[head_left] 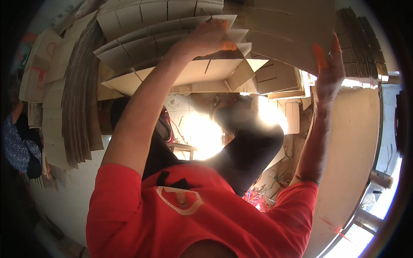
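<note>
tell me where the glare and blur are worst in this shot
Head view: a blown-out white glare sits mid-frame and washes out the floor; the dark trouser knee beside it is soft and blurred; the fisheye bends the cardboard stack toward the rim; the left hand and right hand on the flat cartons look fairly sharp.

Two hands, left hand (206, 38) and right hand (329, 71), raised against flattened cardboard boxes (172, 43); three cardboard stacks around boxes, sheets uncountable.
</note>
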Available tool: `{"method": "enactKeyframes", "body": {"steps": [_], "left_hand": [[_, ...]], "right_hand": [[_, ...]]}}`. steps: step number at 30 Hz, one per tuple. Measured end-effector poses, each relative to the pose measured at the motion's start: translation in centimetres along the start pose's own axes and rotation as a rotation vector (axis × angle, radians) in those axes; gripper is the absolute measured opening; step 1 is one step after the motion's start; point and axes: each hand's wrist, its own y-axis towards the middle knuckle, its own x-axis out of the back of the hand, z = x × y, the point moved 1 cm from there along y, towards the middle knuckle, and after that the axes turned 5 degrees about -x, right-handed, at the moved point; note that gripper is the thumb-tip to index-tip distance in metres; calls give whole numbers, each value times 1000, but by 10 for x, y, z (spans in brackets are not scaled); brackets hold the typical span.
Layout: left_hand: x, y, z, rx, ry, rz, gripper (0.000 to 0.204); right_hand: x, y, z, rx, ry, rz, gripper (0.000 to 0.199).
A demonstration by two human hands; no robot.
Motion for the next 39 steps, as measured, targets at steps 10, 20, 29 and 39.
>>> {"method": "enactKeyframes", "body": {"steps": [10, 20, 29, 39], "left_hand": [[21, -134, -1, 32, -40, -393, 35], [-12, -133, 9, -82, -49, -399, 16], [-14, -133, 12, 2, -44, -320, 17], [-17, -130, 12, 26, -87, -377, 15]], "right_hand": [[-33, -8, 24, -206, 122, 410, 54], [-68, -9, 24, 33, -55, 459, 54], [-75, -8, 28, -25, -13, 518, 56], [-82, -11, 30, -132, 29, 485, 50]]}}
